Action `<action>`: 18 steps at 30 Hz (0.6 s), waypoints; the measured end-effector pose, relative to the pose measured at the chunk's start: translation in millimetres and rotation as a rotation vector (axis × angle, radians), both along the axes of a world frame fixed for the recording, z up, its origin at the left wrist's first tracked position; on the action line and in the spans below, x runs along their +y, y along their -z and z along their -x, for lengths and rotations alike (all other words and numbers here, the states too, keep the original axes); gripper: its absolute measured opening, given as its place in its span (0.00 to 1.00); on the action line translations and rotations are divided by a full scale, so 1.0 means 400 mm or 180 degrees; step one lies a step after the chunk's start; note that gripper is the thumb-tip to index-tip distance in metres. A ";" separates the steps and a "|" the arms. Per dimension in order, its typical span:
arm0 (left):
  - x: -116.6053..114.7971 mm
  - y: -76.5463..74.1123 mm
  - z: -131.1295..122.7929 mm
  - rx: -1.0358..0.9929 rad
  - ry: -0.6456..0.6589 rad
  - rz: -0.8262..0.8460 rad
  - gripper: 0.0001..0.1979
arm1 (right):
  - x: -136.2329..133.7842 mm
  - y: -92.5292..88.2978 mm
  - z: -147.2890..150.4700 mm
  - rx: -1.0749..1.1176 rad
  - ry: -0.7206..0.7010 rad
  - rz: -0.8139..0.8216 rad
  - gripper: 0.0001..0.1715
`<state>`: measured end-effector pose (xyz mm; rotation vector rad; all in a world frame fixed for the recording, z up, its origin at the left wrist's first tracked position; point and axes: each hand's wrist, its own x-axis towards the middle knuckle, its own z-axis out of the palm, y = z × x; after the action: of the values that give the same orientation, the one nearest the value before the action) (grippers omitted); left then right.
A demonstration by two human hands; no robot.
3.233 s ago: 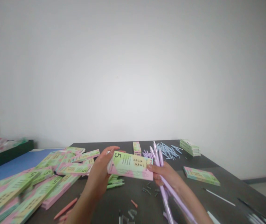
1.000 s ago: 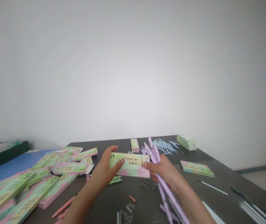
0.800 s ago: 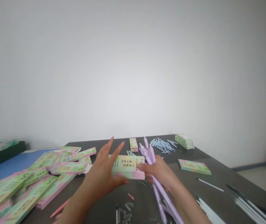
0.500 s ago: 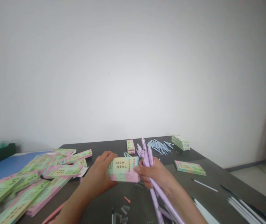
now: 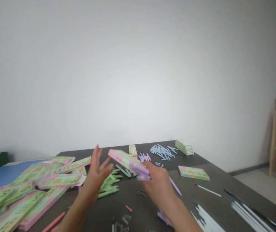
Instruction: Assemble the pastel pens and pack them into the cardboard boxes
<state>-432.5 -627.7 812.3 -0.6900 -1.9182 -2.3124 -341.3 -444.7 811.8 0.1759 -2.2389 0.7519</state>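
Observation:
My left hand [image 5: 96, 172] is raised with its fingers spread and holds nothing. Beside it, my right hand [image 5: 158, 180] is closed around a bundle of purple pens [image 5: 140, 170] and a pink-and-green cardboard pen box [image 5: 122, 157]. The box slants up to the left from the pens, its far end close to my left fingertips. Blur hides whether the pens lie inside the box or against it. Green pens [image 5: 110, 185] lie on the table just beyond my left wrist. One purple pen [image 5: 175, 186] lies behind my right hand.
Many flat pen boxes [image 5: 43, 180] are heaped on the left. Blue pen parts [image 5: 163, 151] lie at the back, near stacked boxes [image 5: 184, 147]. A single box [image 5: 193, 173] and white refills [image 5: 208, 217] are on the right. Small clear parts [image 5: 125, 220] are in front.
My left hand has let go of the box and opened, moving left. My right hand now has the box along with the purple pens, which have swung from upright to slanting left.

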 end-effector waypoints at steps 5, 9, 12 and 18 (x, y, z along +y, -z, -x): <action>0.073 0.000 -0.052 -0.1751 0.1253 -0.1286 0.26 | -0.040 0.058 0.008 0.0661 -0.0208 -0.1280 0.23; 0.094 -0.003 -0.074 -0.2043 0.0875 -0.2025 0.20 | -0.105 0.073 0.022 0.0005 -0.0839 0.0549 0.20; 0.080 -0.018 -0.076 -0.1937 0.0474 -0.2163 0.18 | -0.148 0.071 0.032 -0.0835 -0.1230 0.2809 0.15; 0.083 -0.021 -0.092 -0.1526 -0.0033 -0.2152 0.19 | -0.168 0.079 0.036 -0.1891 -0.1952 0.4238 0.27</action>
<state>-395.7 -594.5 820.6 -0.0559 -1.0676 -3.0403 -355.9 -511.9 780.4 -0.0456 -1.6475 2.6947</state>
